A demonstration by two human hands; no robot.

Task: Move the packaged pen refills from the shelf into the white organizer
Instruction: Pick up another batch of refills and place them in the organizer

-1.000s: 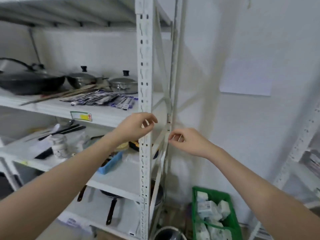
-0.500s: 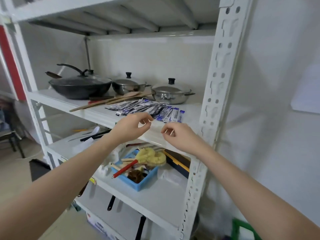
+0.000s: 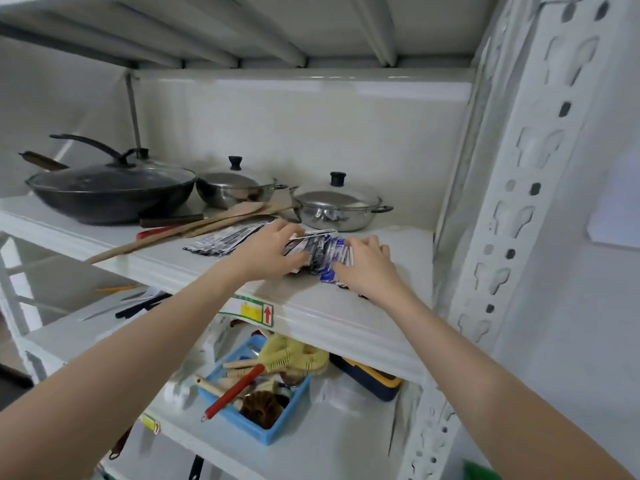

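Observation:
The packaged pen refills (image 3: 320, 251), blue and black flat packs, lie in a fanned pile on the middle of the white shelf (image 3: 346, 317). More of the packs (image 3: 225, 239) spread out to the left. My left hand (image 3: 273, 252) grips the pile's left side, fingers on top and thumb at the near edge. At the pile's right side, my right hand (image 3: 367, 266) curls its fingers over the packs. The pile is squeezed between both hands. The white organizer is not in view.
Behind the packs stand a black wok (image 3: 110, 192) and two lidded steel pots (image 3: 235, 188) (image 3: 332, 209), with wooden spatulas (image 3: 207, 223) beside them. A perforated shelf upright (image 3: 512, 202) rises at the right. A blue tray (image 3: 256, 427) of brushes sits on the shelf below.
The view has swung left and closer to the shelf. Both hands have gone from hanging in front of the shelf edge to reaching onto the shelf and closing on the pile of packs.

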